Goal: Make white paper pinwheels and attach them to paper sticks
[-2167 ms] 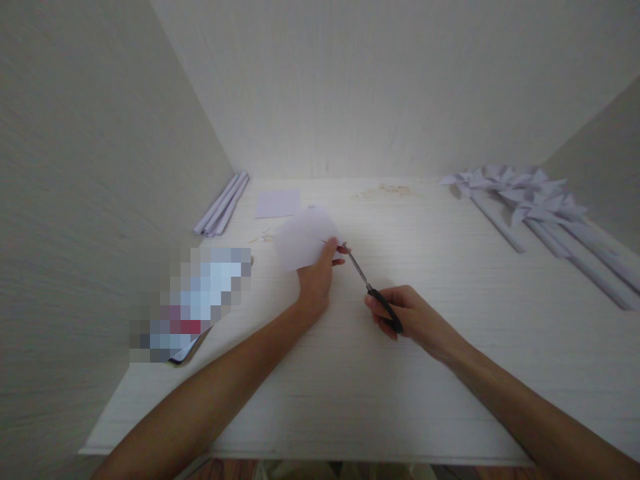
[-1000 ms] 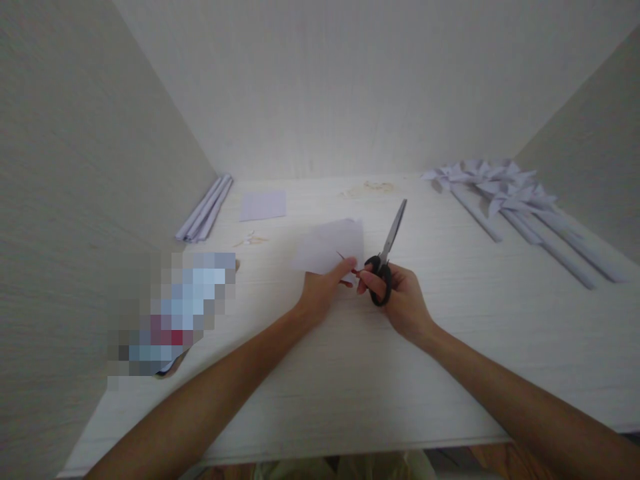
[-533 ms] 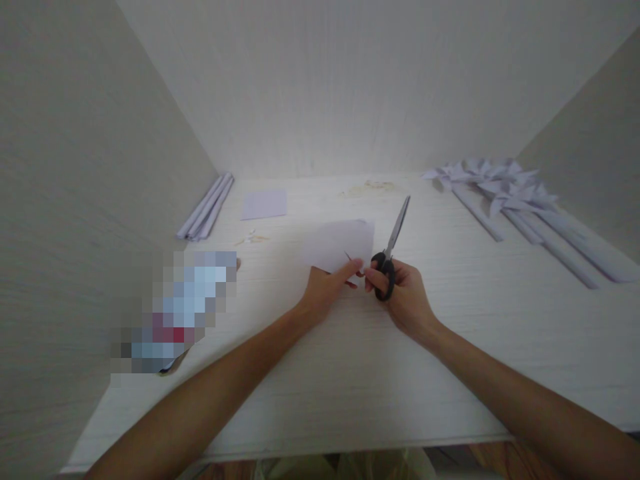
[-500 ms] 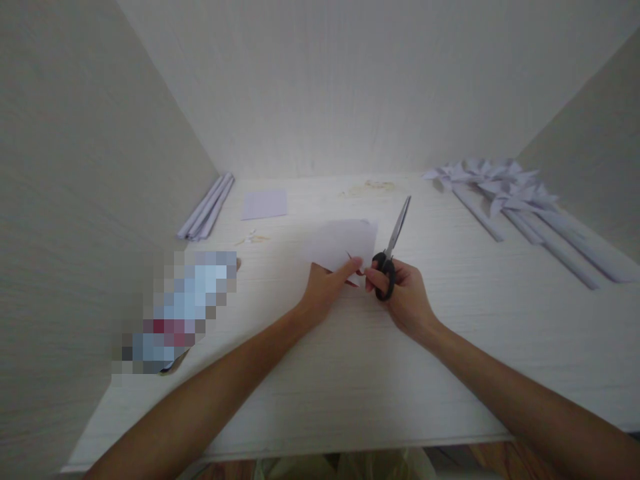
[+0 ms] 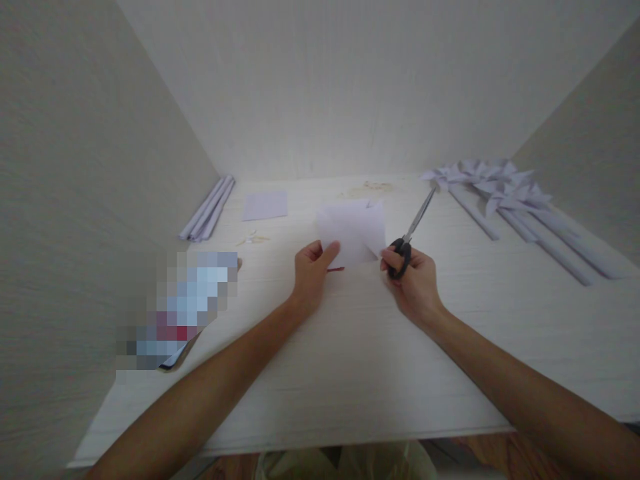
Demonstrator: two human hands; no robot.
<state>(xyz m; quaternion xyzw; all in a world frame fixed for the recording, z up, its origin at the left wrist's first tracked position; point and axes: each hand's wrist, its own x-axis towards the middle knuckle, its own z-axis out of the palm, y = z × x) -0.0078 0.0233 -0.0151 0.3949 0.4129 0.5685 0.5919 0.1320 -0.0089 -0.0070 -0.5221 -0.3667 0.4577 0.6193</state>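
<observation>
A white sheet of paper (image 5: pixel 350 227) is held between my two hands above the table. On its left lower edge, my left hand (image 5: pixel 311 270) pinches it, thumb on top. A thin dark-red item (image 5: pixel 336 269) shows below that edge; its kind is unclear. Black-handled scissors (image 5: pixel 407 243) hang on my right hand (image 5: pixel 415 280), their blades closed and pointing away to the upper right. The right fingertips also touch the paper's lower right corner, which looks slit or creased. At the top edge there is a small fold or cut.
Rolled paper sticks (image 5: pixel 209 208) lie at the left wall, beside a square of paper (image 5: pixel 265 205). Small scraps (image 5: pixel 253 238) lie nearer. A blurred, phone-like object (image 5: pixel 185 313) is at left. Several paper pinwheels (image 5: pixel 515 193) on paper sticks lie at right.
My hands have moved apart, the left one leftward and the right one with the scissors rightward and away. The paper now faces up more openly between them.
</observation>
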